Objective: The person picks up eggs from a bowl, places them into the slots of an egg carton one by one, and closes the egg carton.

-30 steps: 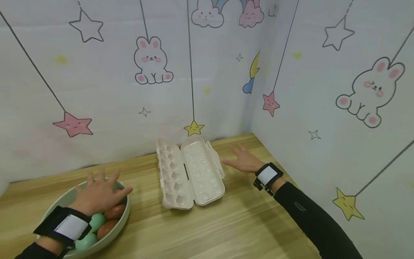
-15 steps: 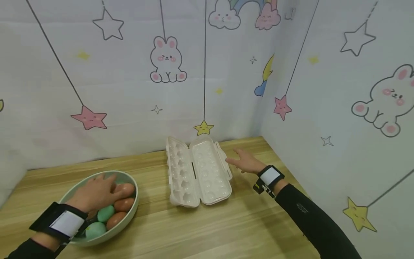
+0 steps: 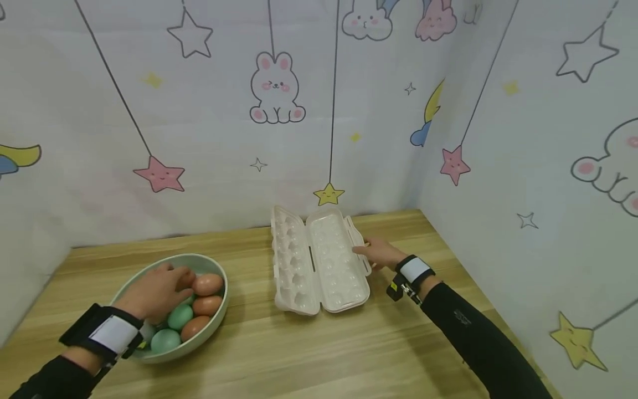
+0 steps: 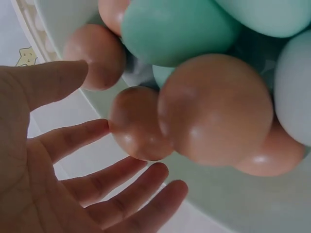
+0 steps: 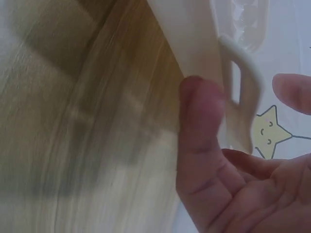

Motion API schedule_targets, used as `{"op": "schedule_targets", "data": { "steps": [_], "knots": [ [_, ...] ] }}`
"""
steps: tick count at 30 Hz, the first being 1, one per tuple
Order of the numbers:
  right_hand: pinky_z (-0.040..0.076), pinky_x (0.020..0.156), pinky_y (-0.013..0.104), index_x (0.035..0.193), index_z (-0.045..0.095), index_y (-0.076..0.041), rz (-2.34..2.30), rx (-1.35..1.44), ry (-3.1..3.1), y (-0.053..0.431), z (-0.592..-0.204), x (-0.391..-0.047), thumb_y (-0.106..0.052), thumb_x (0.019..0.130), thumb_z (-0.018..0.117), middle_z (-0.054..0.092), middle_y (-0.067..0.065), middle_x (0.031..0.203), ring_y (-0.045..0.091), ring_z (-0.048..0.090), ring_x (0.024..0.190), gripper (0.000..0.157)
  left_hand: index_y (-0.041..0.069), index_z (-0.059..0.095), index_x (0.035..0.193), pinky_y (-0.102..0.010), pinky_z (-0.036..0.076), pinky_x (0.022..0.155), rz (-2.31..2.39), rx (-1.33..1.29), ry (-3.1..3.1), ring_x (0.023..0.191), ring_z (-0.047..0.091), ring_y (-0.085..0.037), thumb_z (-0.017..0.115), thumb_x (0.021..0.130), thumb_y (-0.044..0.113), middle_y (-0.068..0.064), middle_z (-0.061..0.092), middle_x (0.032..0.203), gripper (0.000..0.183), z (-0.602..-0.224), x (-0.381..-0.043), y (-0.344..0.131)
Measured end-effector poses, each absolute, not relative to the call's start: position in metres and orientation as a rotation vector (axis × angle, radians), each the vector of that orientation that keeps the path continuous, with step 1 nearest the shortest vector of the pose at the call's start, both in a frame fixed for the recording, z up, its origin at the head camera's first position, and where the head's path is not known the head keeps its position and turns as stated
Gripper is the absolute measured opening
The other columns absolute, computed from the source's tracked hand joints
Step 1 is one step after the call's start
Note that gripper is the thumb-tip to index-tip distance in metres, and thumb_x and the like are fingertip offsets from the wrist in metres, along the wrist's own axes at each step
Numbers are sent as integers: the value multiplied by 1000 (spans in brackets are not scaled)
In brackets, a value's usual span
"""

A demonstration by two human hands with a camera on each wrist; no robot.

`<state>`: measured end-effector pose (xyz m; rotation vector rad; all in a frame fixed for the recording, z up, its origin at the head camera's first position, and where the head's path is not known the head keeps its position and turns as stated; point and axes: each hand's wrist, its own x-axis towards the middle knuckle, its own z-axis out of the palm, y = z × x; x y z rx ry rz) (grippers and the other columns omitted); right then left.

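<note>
My left hand point(image 3: 157, 293) reaches into a pale green bowl point(image 3: 217, 322) heaped with brown and green eggs. In the left wrist view its thumb and fingers stand apart, with a fingertip right at a brown egg point(image 4: 136, 121); a larger-looking brown egg point(image 4: 216, 109) lies beside that one. An egg carton point(image 3: 344, 266) of whitish plastic lies unfolded at the back of the table, its cups bare. By the carton's right edge is my right hand point(image 3: 381, 253), fingers bent loosely at the side flap point(image 5: 245, 97), the thumb apart from it.
The wooden table point(image 3: 279, 366) ends at a white wall cloth point(image 3: 224, 138) printed with rabbits and stars. A second cloth wall point(image 3: 508, 166) closes the right side. The carton stands close to the back wall, right of the bowl.
My left hand has lowered into the bowl, its spread fingers now bent among the eggs. My right hand has come down to the carton's right edge. The head view has turned left.
</note>
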<state>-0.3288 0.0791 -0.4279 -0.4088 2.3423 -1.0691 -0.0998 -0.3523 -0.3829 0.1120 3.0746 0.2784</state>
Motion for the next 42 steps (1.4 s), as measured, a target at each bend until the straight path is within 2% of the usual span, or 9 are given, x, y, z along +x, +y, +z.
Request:
{"op": "schedule_targets", "data": {
  "steps": [4,8,12,18,22,26,31,38,42],
  "knots": [
    [52,65,37,135,45,2,-1068,-402,2329,80,-436,-331,-29,98,50,62,15,106,24,63,84,49,2,58,120,-47,46,74,284,119,3045,82,53,-27,58,92,28,-18,54,100,38,-387,-102,-353],
    [50,61,33,130,48,4,-1080,-424,2297,79,-442,-330,-25,97,50,64,12,97,21,61,77,44,6,58,112,-42,45,68,287,126,3030,76,50,-24,58,91,19,-15,51,95,24,-392,-103,-356],
    [46,56,27,133,47,3,-1118,-458,2223,77,-444,-329,-24,97,52,64,11,94,16,58,70,46,9,55,101,-41,43,64,309,143,3041,72,48,-23,61,87,13,-13,48,90,16,-398,-104,-359],
    [41,52,23,132,47,4,-1132,-474,2124,72,-448,-329,-25,94,55,66,10,91,12,54,61,48,10,53,94,-42,41,60,325,171,3076,69,47,-24,65,81,7,-9,46,83,17,-400,-104,-362],
    [46,56,25,130,46,8,-1141,-485,2136,69,-448,-328,-20,94,53,66,12,95,14,59,69,46,9,54,94,-43,42,60,324,186,3102,69,48,-24,65,81,6,-9,46,82,18,-399,-104,-364],
    [52,66,32,134,42,10,-1193,-457,2133,65,-450,-328,-16,92,53,65,17,105,21,65,85,51,8,54,98,-42,42,60,335,202,3114,69,48,-23,64,82,7,-9,47,83,19,-399,-104,-366],
    [52,75,39,144,32,5,-1249,-426,2108,61,-448,-325,-19,94,55,60,20,116,28,64,97,60,5,51,105,-38,42,60,369,187,3088,69,47,-21,61,88,8,-8,47,82,20,-395,-104,-368],
    [52,76,38,141,35,6,-1233,-416,2184,57,-435,-315,-18,94,52,60,18,115,26,63,98,56,-4,46,121,-45,45,62,482,126,3134,78,53,-30,62,87,8,-22,52,96,39,-378,-112,-368],
    [52,73,38,142,34,6,-1248,-419,2206,56,-429,-311,-17,94,51,59,19,116,26,63,96,56,-5,44,124,-46,45,66,525,124,3168,79,55,-30,63,86,11,-23,54,100,45,-368,-115,-358]
  ]
}}
